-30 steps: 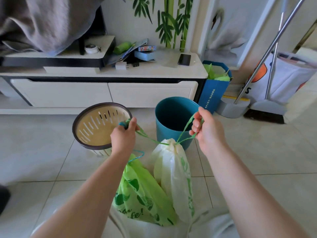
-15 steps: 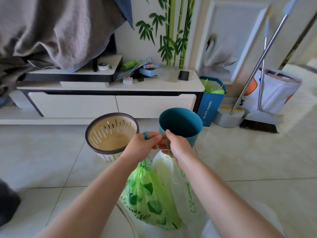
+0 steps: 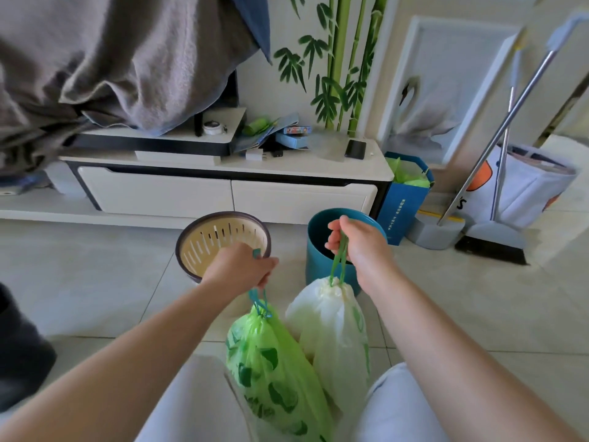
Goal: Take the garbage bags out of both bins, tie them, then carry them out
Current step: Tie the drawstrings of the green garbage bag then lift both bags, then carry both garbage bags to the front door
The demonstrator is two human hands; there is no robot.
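The left hand (image 3: pixel 240 269) has its fingers (image 3: pixel 269 264) curled tight around a teal drawstring (image 3: pixel 258 302). From that cord hangs the green garbage bag (image 3: pixel 271 368), cinched shut at the neck and printed with darker green leaf shapes. The right hand (image 3: pixel 361 252) grips a green drawstring (image 3: pixel 339 261), fingers (image 3: pixel 334 241) folded around it and thumb on top. The white garbage bag (image 3: pixel 331 333) hangs from it with its mouth gathered closed. The two bags are side by side and touching, between the person's knees (pale trousers show at the bottom edge) and above the tiled floor (image 3: pixel 95 282). Whether their bottoms rest on the floor cannot be told.

Behind the left hand stands a beige slotted bin (image 3: pixel 204 247) with a dark rim and no liner. Just to its right, behind the right hand, is a teal bin (image 3: pixel 314 269), whose inside is also bare.

Farther back runs a low white TV cabinet (image 3: pixel 287 165), with a dark phone (image 3: pixel 355 149) and small boxes on top. A grey blanket (image 3: pixel 111 59) is draped over its left end. A blue paper bag (image 3: pixel 403 204) stands at its right end, and a broom (image 3: pixel 492 248) and a dustpan (image 3: pixel 433 232) lean by the wall.
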